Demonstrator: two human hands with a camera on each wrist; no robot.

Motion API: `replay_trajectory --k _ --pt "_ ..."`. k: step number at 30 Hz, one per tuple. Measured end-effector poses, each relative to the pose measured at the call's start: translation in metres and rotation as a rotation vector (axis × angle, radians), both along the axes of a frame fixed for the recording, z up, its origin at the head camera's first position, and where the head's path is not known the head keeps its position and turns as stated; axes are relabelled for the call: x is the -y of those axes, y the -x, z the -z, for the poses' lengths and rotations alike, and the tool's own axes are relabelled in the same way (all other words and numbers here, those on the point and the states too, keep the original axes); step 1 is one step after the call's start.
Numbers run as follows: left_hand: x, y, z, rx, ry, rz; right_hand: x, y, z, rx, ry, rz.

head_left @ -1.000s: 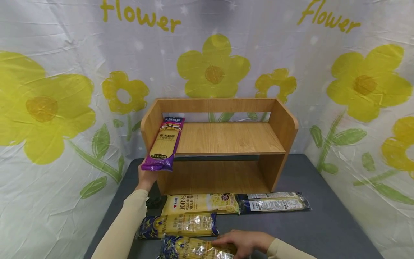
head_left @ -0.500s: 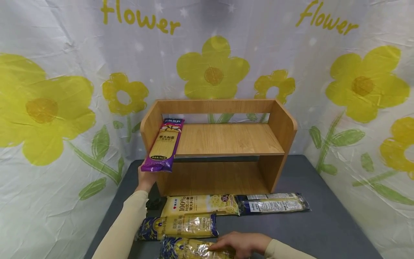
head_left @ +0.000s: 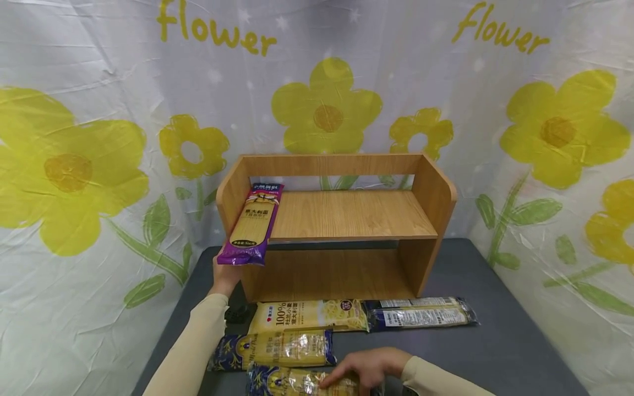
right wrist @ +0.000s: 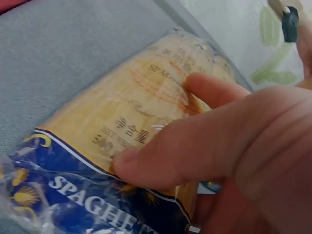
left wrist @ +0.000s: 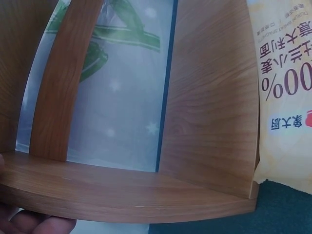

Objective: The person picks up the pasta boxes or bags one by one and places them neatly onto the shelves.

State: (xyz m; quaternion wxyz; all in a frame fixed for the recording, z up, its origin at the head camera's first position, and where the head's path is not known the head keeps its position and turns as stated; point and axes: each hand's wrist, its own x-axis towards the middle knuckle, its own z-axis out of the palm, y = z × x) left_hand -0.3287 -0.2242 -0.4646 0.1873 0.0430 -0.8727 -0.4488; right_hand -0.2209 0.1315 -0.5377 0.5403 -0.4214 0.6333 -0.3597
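Note:
At the left end of a small wooden shelf (head_left: 351,212), my left hand (head_left: 225,276) grips the side panel. The left wrist view shows its fingertips (left wrist: 48,225) on the panel's outer face; most of the hand is out of frame. Just above this hand, a purple pasta pack (head_left: 255,220) lies on the upper board, its lower end jutting past the front edge. My right hand (head_left: 369,368) holds a blue and yellow spaghetti pack (right wrist: 112,112) at the table's near side. Its thumb and index finger lie across the wrapper; the other fingers are partly hidden beside it.
A cream pasta pack (head_left: 312,315) lies before the shelf, with dark blue packs (head_left: 421,313) to its right. Another blue and yellow spaghetti pack (head_left: 274,349) lies nearer. A small black object (head_left: 238,312) sits by the left forearm. Flower-printed curtains (head_left: 327,99) surround the grey table (head_left: 495,352).
My right index finger has shifted slightly left along the spaghetti pack. The left hand and the purple pack stay in place.

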Motion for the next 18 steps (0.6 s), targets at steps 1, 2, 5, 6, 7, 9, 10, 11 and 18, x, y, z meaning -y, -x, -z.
replay_trajectory --k 1,2,5,6,7,9,10,11,18 --pt "0.000 0.000 0.000 -0.004 0.008 -0.004 0.001 0.001 0.000 0.034 -0.022 0.015" --pt "0.000 0.000 0.000 -0.008 0.011 -0.010 0.001 0.003 -0.001 0.055 -0.039 0.021" --pt "0.000 -0.001 -0.001 -0.011 -0.010 -0.013 0.003 0.008 -0.002 0.115 -0.067 0.025" --pt "0.000 -0.001 -0.001 -0.006 -0.006 -0.013 0.003 0.010 -0.002 0.123 -0.071 0.024" --pt "0.000 -0.001 -0.001 0.000 -0.027 -0.009 0.004 0.012 -0.002 0.119 -0.070 0.016" --pt "-0.001 -0.001 -0.002 0.019 -0.079 0.006 0.005 0.015 -0.001 0.122 -0.072 0.001" --pt "-0.001 -0.001 -0.003 0.030 -0.091 0.007 0.005 0.017 0.000 0.119 -0.076 -0.004" --pt "-0.001 -0.001 -0.003 0.040 -0.099 0.008 0.005 0.018 0.001 0.118 -0.078 -0.010" --pt "-0.001 -0.001 -0.002 0.082 -0.126 -0.004 0.006 0.020 0.003 0.143 -0.091 -0.017"
